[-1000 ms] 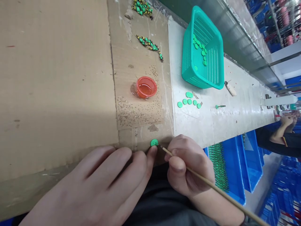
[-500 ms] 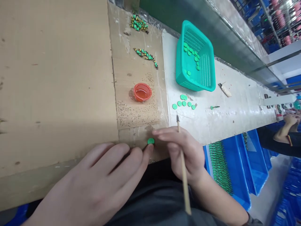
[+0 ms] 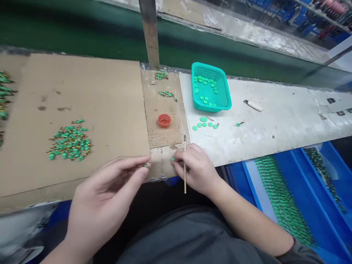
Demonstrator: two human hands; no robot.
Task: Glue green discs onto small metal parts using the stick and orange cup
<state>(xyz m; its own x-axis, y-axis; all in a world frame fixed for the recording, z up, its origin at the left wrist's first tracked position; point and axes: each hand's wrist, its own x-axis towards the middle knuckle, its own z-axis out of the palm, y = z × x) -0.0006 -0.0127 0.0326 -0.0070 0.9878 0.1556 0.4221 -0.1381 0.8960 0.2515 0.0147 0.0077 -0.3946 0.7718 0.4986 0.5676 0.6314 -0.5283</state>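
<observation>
Head-camera view: a workbench (image 3: 275, 121) carries a cardboard sheet (image 3: 82, 95) on its left part and a teal basket (image 3: 210, 106) by its far edge. At the near edge, the left hand (image 3: 110, 190) pinches a tiny green piece (image 3: 145, 165) at its fingertips; the right hand (image 3: 192, 168), just beside it, grips a thin wooden stick (image 3: 184, 165) and a green speck (image 3: 173, 159). An orange cup (image 3: 164, 120) stands beyond them.

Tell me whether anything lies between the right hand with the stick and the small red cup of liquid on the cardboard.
Nothing solid blocks it. Between the right hand, which grips the thin stick, and the red cup lies only flat cardboard with a scatter of tiny beads. The loose green discs sit off to the right, beside the path.
</observation>
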